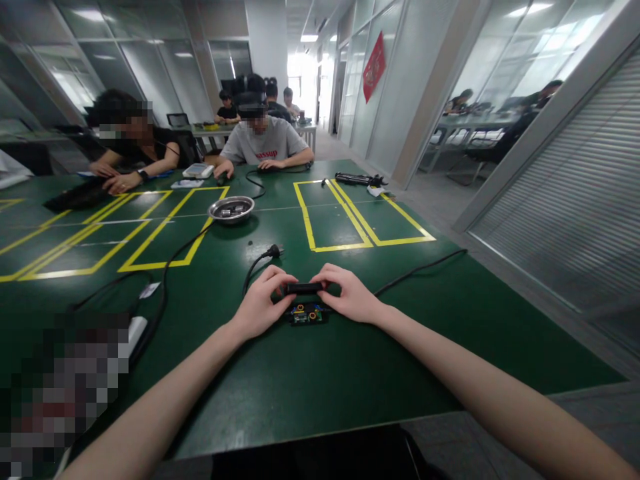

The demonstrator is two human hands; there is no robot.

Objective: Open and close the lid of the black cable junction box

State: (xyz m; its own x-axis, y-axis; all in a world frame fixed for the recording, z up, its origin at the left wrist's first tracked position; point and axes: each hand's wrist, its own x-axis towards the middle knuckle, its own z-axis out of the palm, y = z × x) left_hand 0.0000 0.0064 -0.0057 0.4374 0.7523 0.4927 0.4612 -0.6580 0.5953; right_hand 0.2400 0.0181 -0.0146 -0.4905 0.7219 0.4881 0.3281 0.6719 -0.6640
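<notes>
Between my left hand (266,297) and my right hand (346,293) is a black oblong case piece (304,289), gripped at its two ends by my thumbs and fingers. It is held level, just behind a small circuit board (306,313) with copper-coloured ring coils and blue parts. The board lies on the table in a dark shell or base; which of these I cannot tell. A black cable (420,269) runs from behind my right hand across the table to the right. Behind my left hand lies a black power plug (273,252) on its cord.
A metal bowl (231,210) with small metal parts stands beyond my left hand. Yellow tape (343,247) marks rectangles on the green table (240,400). A white power strip (135,337) with a cable is at left. Two people sit across the table, near a black folded tool-like object (357,179).
</notes>
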